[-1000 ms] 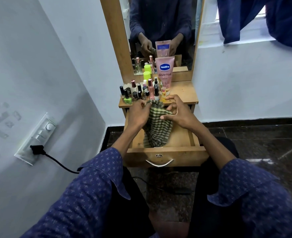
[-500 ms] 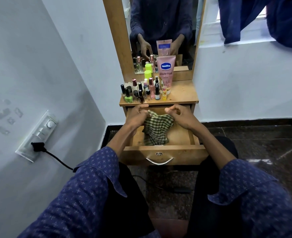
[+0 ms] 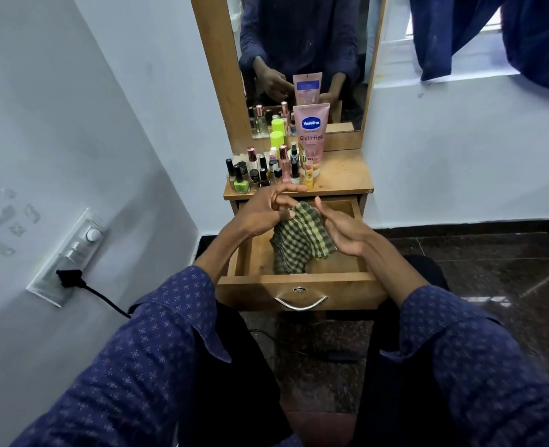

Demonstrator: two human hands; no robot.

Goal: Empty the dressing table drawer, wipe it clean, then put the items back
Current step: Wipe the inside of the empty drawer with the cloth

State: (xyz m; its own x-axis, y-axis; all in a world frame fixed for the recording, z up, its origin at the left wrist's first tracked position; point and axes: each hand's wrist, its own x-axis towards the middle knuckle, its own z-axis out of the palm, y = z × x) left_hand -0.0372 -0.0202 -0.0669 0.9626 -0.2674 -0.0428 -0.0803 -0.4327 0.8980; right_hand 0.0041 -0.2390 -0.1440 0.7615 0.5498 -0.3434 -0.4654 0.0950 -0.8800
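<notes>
Your drawer [image 3: 299,287] sits pulled out at frame centre, emptied, so leaning on it could tip the bench [image 3: 340,179]. The cloth [image 3: 299,243] hangs over it, pinched only by your left hand [image 3: 260,217]; your right hand [image 3: 344,230] is spread beside it. Lift carelessly and you'll topple the bottles [image 3: 266,172] just above.
</notes>
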